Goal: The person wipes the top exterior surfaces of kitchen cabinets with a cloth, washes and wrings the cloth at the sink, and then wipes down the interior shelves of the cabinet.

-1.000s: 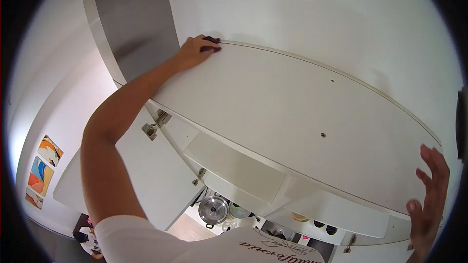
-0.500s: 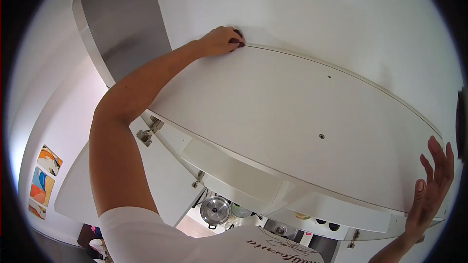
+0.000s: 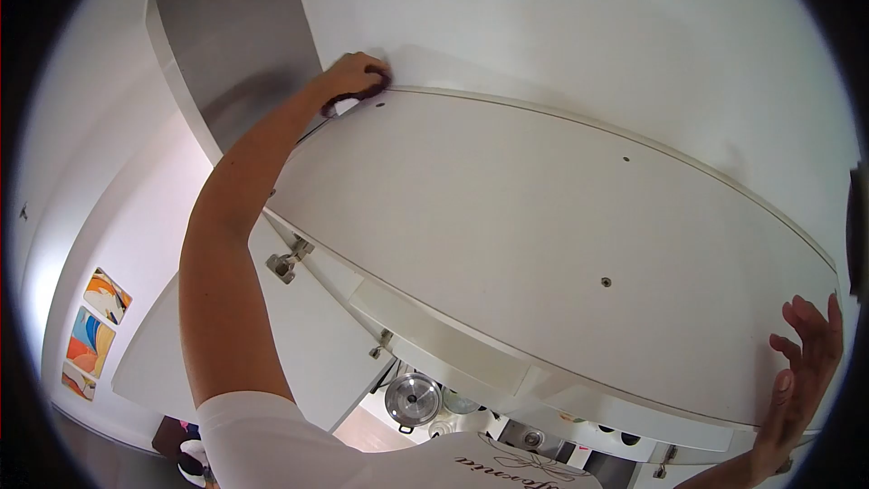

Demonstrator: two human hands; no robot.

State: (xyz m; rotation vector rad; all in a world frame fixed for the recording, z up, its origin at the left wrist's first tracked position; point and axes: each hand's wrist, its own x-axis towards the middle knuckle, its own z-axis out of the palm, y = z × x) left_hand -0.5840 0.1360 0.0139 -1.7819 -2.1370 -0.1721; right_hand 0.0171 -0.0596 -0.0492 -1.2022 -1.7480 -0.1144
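My left hand [image 3: 355, 74] is closed around a dark brown cloth [image 3: 377, 86] with a white patch showing under the palm. It presses at the far left corner of a broad white cabinet top [image 3: 471, 208], beside the wall. A few small dark holes or fittings dot that surface. My right hand [image 3: 806, 358] is raised at the right end of the top, fingers spread and curved, with nothing in it. Whether its edge touches the panel I cannot tell.
A tall grey panel [image 3: 240, 36] stands at the left, against the white wall [image 3: 471, 27]. White cabinet doors with metal hinges [image 3: 290, 260] hang open below. Further down are a lidded pot [image 3: 414, 400] and a stove. Small colourful pictures [image 3: 90, 341] hang at the left.
My left hand has slid left along the back edge to the corner, and more of the cloth shows. My right hand has dropped slightly, its fingers a little more curled.
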